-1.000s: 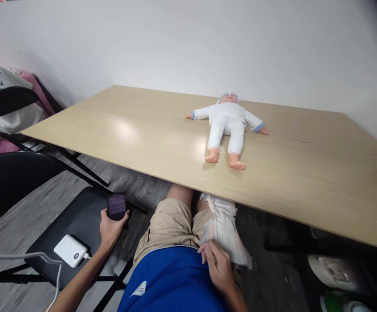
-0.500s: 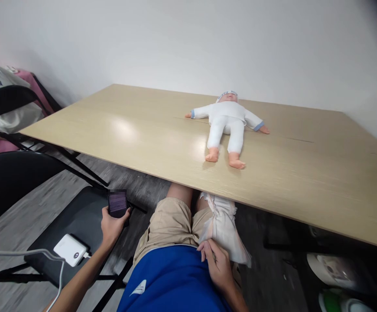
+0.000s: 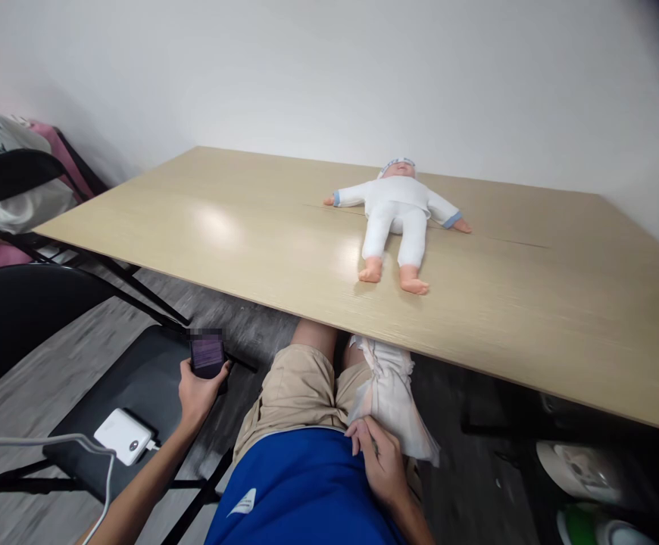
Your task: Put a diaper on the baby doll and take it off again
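A baby doll in a white suit lies on its back on the wooden table, feet towards me. Below the table's near edge, my left hand holds a dark phone over the black chair seat to my left. My right hand rests on my lap, its fingers on a white nappy that lies across my right thigh.
A white power bank with a cable lies on the black chair at my left. Another black chair with bags stands at the far left. Under the table at the right are white and green objects.
My left hand with the phone has shifted very slightly up and to the right. The right hand and the doll have stayed put.
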A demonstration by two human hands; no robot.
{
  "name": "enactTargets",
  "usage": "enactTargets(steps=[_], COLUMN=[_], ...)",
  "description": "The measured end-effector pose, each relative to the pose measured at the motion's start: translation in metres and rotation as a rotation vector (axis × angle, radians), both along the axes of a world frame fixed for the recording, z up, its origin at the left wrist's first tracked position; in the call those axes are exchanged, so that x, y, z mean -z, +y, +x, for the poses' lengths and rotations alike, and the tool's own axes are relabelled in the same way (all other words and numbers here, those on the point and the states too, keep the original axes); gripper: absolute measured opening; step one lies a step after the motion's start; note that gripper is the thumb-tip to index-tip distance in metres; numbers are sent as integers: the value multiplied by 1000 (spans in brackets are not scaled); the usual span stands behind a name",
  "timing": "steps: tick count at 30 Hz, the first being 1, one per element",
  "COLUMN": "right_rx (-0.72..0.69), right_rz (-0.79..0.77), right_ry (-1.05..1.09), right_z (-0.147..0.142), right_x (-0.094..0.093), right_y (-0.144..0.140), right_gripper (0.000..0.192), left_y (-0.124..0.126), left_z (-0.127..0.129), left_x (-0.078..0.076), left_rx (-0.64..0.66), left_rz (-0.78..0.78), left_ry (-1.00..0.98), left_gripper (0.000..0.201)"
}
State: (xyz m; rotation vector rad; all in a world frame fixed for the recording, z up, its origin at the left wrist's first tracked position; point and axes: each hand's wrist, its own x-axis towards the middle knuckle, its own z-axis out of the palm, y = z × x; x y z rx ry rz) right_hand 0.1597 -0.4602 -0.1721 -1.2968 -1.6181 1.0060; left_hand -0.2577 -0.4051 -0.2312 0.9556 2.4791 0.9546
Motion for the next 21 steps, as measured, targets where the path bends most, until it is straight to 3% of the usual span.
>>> enactTargets(steps=[21], right_rx=[8], right_rz=[-13], right_ry=[3], right_z=[0], right_x=[2], right_y=[0], right_gripper=[49], left_y=[0], left_z=[-1], left_x=[0], left_rx=[-14], left_rz=[-25], left_ry=[-1], left_gripper=[86])
